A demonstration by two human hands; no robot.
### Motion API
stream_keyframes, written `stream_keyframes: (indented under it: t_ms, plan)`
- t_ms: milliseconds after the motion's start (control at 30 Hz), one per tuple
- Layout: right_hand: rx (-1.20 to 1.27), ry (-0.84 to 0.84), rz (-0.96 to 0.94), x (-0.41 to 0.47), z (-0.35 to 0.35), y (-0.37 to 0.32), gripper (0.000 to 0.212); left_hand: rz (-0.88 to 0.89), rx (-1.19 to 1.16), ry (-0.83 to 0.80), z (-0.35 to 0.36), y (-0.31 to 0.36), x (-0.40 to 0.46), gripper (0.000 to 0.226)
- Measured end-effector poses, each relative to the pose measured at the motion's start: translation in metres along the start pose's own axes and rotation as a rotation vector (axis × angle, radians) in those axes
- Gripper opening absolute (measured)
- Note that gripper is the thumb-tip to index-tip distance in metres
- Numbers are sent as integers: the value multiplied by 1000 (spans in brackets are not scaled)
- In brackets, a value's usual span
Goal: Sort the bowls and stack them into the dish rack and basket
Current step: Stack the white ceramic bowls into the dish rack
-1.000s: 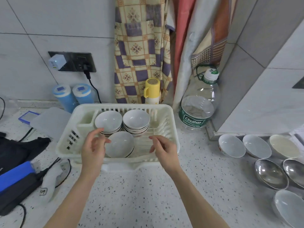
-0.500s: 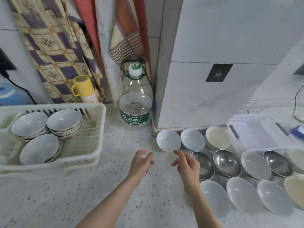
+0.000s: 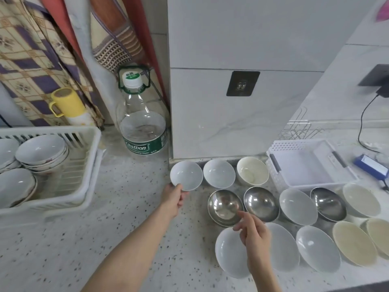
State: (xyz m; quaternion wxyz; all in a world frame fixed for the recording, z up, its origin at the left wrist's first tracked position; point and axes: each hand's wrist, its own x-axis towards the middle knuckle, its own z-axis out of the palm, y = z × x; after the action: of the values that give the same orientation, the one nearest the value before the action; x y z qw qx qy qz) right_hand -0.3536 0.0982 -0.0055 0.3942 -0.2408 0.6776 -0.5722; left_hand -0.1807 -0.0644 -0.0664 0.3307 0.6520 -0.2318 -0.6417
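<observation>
A: Gripping what, with your left hand (image 3: 173, 198)?
B: The white bowl (image 3: 186, 175), pinched at its six-o'clock rim on the surface (image 3: 130, 207). Your right hand (image 3: 253, 232) hovers, fingers loosely spread, over the steel bowl (image 3: 224, 204).

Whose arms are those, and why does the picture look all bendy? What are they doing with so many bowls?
The arms belong to a person wearing a camera on their head, so you see what they see, looking down. Its wide lens bends the picture. On the speckled counter lie white, cream and shiny metal bowls. The left hand grips the rim of a small white bowl. The right hand reaches toward a metal bowl, holding nothing. At left, a white dish rack holds stacked bowls. A white basket waits at right.
</observation>
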Motion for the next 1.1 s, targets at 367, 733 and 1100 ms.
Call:
stream_keyframes:
  t_ms: [367, 733, 1100]
  plan:
    - [39, 106, 111, -55, -14, 32, 23, 33, -103, -76, -43, -30, -55, 29]
    - [-177, 375, 353, -110, -25, 78, 45, -31, -132, -198, -90, -66, -110, 21]
    - [-47, 229, 356, -95, -10, 79, 38, -3, -128, -210, -94, -61, -115, 27]
